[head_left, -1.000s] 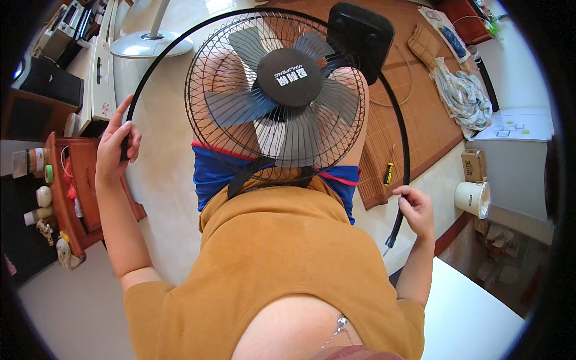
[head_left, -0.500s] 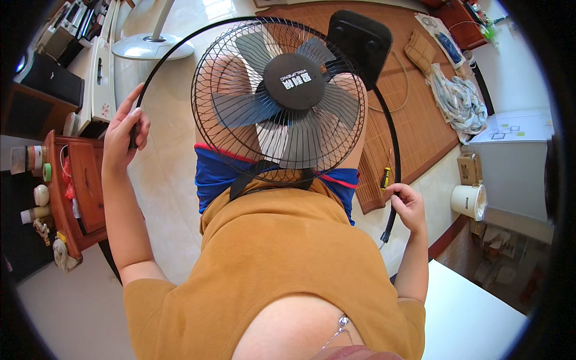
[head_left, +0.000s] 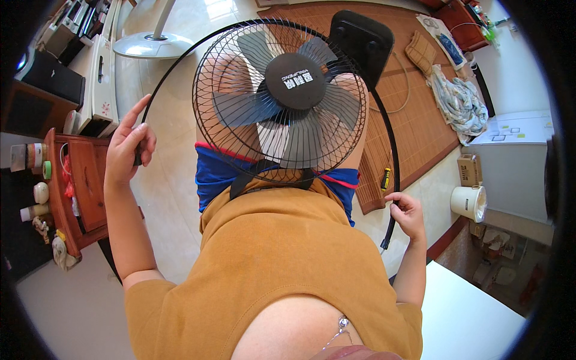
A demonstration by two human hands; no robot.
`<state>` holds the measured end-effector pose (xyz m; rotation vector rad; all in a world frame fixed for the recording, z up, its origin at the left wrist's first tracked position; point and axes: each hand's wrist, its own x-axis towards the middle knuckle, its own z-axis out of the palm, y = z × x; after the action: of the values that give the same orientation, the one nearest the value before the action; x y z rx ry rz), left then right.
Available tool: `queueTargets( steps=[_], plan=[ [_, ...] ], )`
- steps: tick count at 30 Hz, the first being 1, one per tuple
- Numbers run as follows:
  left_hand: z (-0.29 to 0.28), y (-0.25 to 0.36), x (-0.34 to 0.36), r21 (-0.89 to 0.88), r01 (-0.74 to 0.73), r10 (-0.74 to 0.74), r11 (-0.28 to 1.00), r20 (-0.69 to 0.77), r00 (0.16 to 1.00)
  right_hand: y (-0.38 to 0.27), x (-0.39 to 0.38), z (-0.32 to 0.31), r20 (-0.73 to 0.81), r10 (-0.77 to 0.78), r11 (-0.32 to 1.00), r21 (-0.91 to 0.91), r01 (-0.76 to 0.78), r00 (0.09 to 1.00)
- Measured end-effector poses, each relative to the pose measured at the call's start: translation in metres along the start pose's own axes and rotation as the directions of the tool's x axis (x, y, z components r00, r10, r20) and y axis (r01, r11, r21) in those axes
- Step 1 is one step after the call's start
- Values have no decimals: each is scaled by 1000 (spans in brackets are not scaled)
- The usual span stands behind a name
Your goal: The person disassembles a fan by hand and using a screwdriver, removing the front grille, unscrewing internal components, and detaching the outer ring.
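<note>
Curving around the far side of a round black wire-caged fan with grey blades (head_left: 295, 81), a black open hoop of narrow, flexible strip (head_left: 395, 156) spans the space between the two hands. Its long axis bends with the cage: the crown lies along the far rim, and the open side faces the mustard-brown T-shirt (head_left: 282, 246). The bare left hand (head_left: 128, 149) is out to the left of the cage, its lower fingers curled around one end of the strip and its index finger stretched along it. The bare right hand (head_left: 408, 215) is lower, to the right, and seems to pinch the strip between thumb and bent index finger; the other end, tipped with a small metal piece, hangs just below. Of the two, the left hand's fingertip is nearer the cage, though both hands stand clear of it. The fan sits over the thighs, with a black rounded-rectangular base (head_left: 360, 48) beyond its far right edge; the strip is partly hidden near there.

Compared with a second ago, both hands are closer together, the left having shifted inward most, and the hoop's arch is narrower and its crown lower in view.
</note>
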<state>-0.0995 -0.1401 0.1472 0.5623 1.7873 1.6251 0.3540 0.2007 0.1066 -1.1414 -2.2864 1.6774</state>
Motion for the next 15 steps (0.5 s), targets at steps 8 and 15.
queueTargets(
  steps=[8, 15],
  plan=[
    [37, -18, -29, 3, 28, -28, 1000, 147, 989, -62, -12, 19, 218, -253, 834, -444, 327, 943],
    [70, -49, -22, 84, -230, 199, 970, 277, 940, -91, 13, 51, 569, -243, 495, -624, 605, 785]
  ],
)
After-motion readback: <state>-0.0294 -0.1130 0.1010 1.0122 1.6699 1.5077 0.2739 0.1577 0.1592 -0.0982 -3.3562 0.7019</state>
